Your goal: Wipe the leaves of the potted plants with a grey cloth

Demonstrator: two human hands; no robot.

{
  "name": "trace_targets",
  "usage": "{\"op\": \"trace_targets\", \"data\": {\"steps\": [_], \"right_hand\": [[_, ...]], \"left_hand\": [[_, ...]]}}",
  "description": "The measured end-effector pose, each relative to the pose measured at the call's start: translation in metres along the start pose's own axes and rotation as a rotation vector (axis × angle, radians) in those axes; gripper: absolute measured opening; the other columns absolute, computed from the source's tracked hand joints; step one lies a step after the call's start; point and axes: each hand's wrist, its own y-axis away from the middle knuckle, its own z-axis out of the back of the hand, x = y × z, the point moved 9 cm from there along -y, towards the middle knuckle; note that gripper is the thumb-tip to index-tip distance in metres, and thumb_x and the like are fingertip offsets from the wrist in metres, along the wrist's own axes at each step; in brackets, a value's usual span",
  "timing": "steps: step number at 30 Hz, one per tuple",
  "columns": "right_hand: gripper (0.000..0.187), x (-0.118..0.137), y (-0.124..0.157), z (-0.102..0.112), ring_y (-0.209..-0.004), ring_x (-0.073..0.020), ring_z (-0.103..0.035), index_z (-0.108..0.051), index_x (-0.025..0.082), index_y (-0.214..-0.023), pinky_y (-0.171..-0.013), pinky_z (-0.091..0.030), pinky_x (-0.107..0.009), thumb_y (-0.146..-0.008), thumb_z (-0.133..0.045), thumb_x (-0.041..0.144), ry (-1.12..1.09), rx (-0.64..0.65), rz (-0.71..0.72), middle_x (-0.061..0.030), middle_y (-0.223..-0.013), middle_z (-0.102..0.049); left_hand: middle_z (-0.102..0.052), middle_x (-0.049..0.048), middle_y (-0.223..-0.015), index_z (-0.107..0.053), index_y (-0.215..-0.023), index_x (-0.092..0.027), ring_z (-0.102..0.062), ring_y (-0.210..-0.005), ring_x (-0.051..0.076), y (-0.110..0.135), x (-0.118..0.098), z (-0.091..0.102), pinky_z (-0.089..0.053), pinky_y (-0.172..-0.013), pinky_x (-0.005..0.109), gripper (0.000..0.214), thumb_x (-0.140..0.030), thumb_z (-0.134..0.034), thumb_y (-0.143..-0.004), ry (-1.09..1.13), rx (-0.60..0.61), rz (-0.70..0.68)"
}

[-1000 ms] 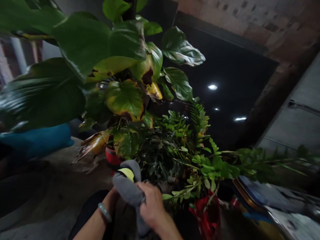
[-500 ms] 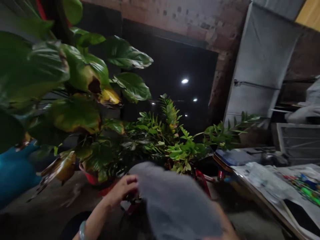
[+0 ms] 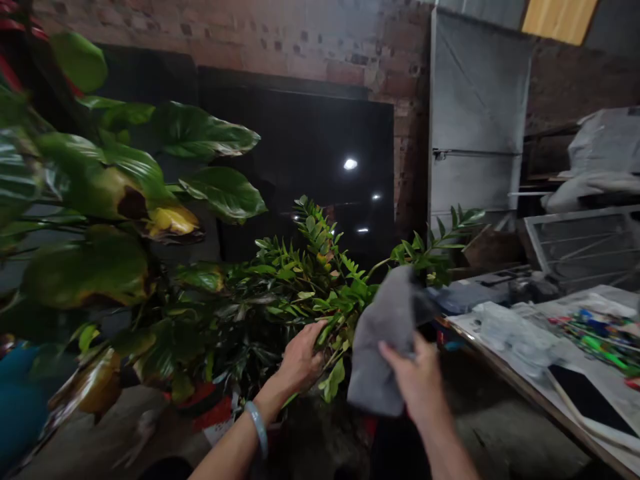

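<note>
Left hand (image 3: 300,360), pale bangle (image 3: 258,427) at wrist: fingers curled around thin leafy stems of glossy small-leaved plant (image 3: 310,280), centre. Right hand (image 3: 417,383): fingers pinched on soft grey cloth (image 3: 385,347), hanging crumpled just right of stems. Cluttered table (image 3: 505,373) far right.

head-worn view, forward-down, close on plants (image 3: 300,293)

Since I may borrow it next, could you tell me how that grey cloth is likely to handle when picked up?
The grey cloth probably handles floppy: it hangs in soft folds from the right hand. It seems light, since a loose grip carries it. It is unlikely to slip, as its surface looks matte and fuzzy.
</note>
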Motion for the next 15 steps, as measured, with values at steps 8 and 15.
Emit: {"op": "trace_targets", "data": {"steps": [8,15], "right_hand": [[0.047,-0.06,0.052,0.041,-0.083,-0.0308,-0.066,-0.07,0.02,-0.087,-0.077,-0.051,-0.039,-0.043,-0.077,0.033,0.044,0.11,-0.278,-0.0058,-0.083,-0.074],[0.053,0.025,-0.057,0.028,-0.102,-0.0313,-0.06,-0.064,0.014,-0.1,-0.082,-0.049,-0.041,-0.055,-0.067,0.043,0.041,-0.237,0.046,-0.0141,-0.104,-0.069]], "left_hand": [[-0.072,0.007,-0.106,-0.07,-0.107,-0.018,-0.062,-0.105,0.025,0.031,0.078,0.0,-0.046,-0.095,0.035,0.045,-0.029,-0.042,-0.073,0.298,-0.086,0.132],[-0.07,0.0031,-0.078,-0.067,-0.113,-0.015,-0.061,-0.068,0.019,0.049,0.092,-0.009,-0.051,-0.07,0.03,0.05,-0.034,-0.041,-0.075,0.342,-0.033,0.274]]}}
